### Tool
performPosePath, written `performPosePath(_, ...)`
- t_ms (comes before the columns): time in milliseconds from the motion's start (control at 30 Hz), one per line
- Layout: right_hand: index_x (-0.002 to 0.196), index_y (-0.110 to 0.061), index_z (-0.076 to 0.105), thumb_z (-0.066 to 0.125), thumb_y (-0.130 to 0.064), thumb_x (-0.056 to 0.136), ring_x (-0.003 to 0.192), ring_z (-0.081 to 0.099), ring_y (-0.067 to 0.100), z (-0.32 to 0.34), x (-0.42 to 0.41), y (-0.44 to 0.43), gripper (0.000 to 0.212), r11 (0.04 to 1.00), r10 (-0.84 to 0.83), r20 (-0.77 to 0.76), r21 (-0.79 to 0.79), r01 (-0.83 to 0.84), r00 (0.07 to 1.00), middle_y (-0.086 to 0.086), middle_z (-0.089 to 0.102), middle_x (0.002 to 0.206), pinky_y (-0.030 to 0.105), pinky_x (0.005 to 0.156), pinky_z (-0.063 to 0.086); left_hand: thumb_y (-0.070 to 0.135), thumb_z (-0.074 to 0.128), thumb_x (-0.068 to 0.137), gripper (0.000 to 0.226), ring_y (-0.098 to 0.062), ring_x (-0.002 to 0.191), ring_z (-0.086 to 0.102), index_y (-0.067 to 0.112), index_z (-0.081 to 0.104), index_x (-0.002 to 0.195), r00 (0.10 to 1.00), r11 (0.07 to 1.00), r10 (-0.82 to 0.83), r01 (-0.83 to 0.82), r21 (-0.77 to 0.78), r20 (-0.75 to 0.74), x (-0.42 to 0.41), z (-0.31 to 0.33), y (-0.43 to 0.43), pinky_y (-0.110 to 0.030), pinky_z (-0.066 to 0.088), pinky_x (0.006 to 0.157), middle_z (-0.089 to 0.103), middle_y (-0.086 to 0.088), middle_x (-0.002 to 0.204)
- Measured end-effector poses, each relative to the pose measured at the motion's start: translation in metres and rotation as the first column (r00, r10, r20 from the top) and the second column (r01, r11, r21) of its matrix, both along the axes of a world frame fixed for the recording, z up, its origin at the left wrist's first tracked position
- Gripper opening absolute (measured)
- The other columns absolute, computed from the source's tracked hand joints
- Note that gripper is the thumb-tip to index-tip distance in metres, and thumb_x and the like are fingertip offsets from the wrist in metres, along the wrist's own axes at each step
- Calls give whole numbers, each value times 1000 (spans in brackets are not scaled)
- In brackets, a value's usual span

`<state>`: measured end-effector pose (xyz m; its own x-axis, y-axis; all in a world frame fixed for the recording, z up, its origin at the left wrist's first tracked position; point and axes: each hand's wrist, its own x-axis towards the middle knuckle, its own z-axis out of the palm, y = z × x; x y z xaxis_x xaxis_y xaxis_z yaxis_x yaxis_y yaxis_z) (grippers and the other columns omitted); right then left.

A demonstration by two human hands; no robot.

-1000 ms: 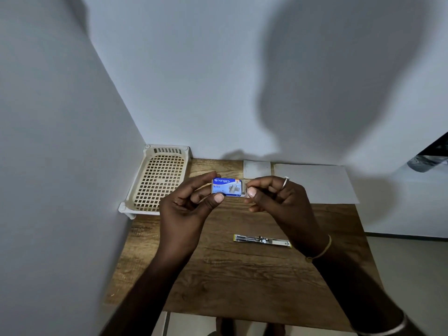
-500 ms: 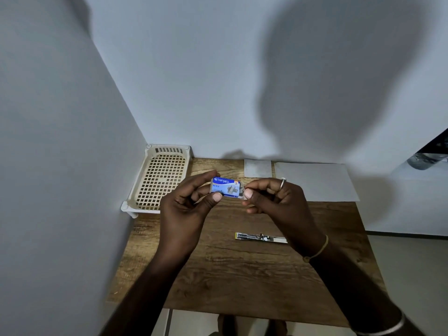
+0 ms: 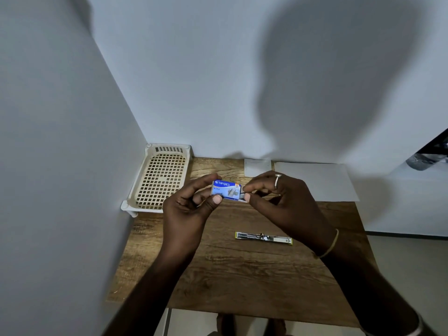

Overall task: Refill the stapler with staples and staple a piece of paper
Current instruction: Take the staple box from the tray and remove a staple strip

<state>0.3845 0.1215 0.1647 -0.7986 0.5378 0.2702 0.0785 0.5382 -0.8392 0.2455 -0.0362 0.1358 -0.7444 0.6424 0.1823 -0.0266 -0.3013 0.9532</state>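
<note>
A small blue staple box (image 3: 226, 190) is held above the wooden table (image 3: 242, 275). My left hand (image 3: 189, 209) grips the box's left end between thumb and fingers. At the box's right end my right hand (image 3: 278, 202) pinches with thumb and forefinger; what it pinches is too small to make out. The stapler (image 3: 263, 238) lies open and flat on the table, below my right hand. A large white sheet of paper (image 3: 317, 181) and a small white slip (image 3: 257, 167) lie at the table's back edge.
A cream plastic lattice tray (image 3: 158, 178) sits at the table's back left corner against the walls. Walls close off the left and back. The table's right edge drops to a tiled floor (image 3: 409, 270). A dark object (image 3: 426, 158) is at the far right.
The box and both hands have stayed almost in place. My right fingers have shifted slightly at the box's right end.
</note>
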Motion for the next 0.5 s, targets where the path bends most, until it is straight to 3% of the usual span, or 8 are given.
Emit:
performPosePath(233, 98, -21, 80, 81, -19, 84, 80, 71, 1, 11, 1, -1, 14, 992, 3, 64, 123, -10, 998, -13, 73, 94, 24, 71, 58, 6, 79, 80, 40, -18, 109, 73, 23, 75, 117, 997, 1000, -2, 0, 28, 72, -2, -5, 0, -23, 57, 87, 75, -6, 121)
performPosePath(367, 94, -21, 80, 79, -18, 85, 79, 70, 2, 15, 1, -2, 9, 970, 32, 77, 239, -49, 997, -11, 72, 91, 22, 68, 57, 6, 80, 80, 41, -19, 110, 73, 23, 76, 117, 995, 1000, 7, -9, 22, 104, -2, -9, 0, -23, 56, 87, 74, -7, 123)
performPosePath(500, 85, -20, 78, 76, -13, 84, 80, 70, 4, 14, 0, -3, 7, 971, 51, 81, 230, -68, 995, -11, 71, 89, 22, 65, 57, 7, 79, 79, 39, -16, 108, 73, 22, 76, 116, 993, 999, -2, -3, 40, 121, -1, -9, 0, -22, 56, 86, 75, -6, 121)
